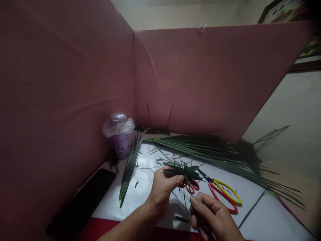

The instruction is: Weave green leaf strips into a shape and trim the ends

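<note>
Leftward, open paper (146, 192) flanks the left hand (163, 185) holding green leaves (192, 171).

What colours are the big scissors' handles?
One handle is yellow, the other red; head view.

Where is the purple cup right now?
In the head view, the purple cup stands left of centre, near the pink wall and beside the smaller bunch of green leaves.
</note>
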`<action>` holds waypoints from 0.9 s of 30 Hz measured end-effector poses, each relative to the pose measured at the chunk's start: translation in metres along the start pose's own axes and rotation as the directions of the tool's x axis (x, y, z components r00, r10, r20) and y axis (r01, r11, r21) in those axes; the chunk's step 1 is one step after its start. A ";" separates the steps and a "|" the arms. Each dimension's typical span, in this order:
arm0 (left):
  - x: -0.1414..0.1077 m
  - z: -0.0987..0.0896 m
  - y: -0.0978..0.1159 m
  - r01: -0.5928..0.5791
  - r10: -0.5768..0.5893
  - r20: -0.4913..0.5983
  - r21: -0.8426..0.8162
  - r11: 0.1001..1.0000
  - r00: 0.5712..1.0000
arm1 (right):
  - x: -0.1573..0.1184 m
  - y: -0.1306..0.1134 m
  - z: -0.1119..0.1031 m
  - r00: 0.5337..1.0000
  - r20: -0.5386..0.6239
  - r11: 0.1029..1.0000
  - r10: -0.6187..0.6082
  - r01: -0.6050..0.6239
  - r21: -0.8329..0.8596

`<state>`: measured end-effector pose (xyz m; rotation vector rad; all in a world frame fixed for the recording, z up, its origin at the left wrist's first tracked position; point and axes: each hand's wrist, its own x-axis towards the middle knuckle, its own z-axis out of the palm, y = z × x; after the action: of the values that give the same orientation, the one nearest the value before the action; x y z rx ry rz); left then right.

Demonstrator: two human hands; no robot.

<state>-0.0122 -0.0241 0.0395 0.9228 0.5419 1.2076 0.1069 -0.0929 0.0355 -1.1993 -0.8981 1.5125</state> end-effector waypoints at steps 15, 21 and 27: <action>0.006 0.000 0.001 0.251 -0.277 -0.123 -0.191 0.949 0.953 | 0.006 -0.004 -0.005 1.000 -0.016 0.999 -0.024 0.024 0.038; 0.006 -0.001 -0.001 0.257 -0.279 -0.112 -0.178 0.950 0.954 | 0.006 -0.004 -0.006 0.999 -0.021 0.999 -0.027 0.027 0.039; 0.004 -0.001 0.000 0.035 -0.036 -0.072 -0.018 0.999 0.997 | 0.005 0.001 -0.007 0.997 -0.013 0.992 -0.080 0.081 0.099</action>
<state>-0.0112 -0.0206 0.0393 0.8551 0.6028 1.2154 0.1129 -0.0884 0.0315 -1.0846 -0.8450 1.4691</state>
